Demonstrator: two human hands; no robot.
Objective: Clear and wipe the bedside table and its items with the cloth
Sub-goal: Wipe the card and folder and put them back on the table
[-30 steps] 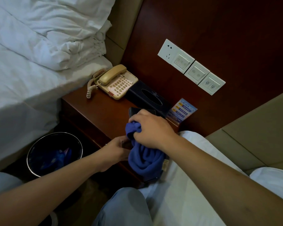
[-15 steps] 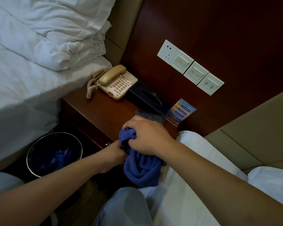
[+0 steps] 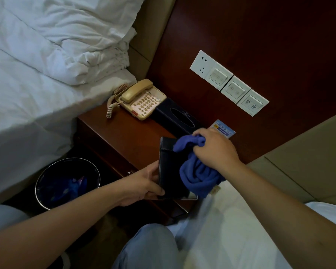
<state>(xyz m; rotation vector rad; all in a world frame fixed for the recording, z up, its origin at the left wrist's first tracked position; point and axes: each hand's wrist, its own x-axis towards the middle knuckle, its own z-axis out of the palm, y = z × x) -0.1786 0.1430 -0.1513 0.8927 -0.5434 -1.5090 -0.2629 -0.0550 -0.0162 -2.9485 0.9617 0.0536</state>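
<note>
My left hand (image 3: pixel 144 183) grips flat black leather-look folder (image 3: pixel 171 171) by near-left corner, held over front of reddish wooden bench (image 3: pixel 124 133). My right hand (image 3: pixel 215 150) bunches blue fleece cloth (image 3: pixel 198 177) against folder's right side. Folder's long axis runs away from me; right hand nearer far end.

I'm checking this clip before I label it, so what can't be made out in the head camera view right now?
- Black folder: its right part is hidden by the blue cloth bunched in the right hand; the left hand covers its lower left corner.
- Blue card: print too small, lower part behind the right hand.
- Waste bin: contents dark and unclear.
- Tissue box: label too small.
</note>
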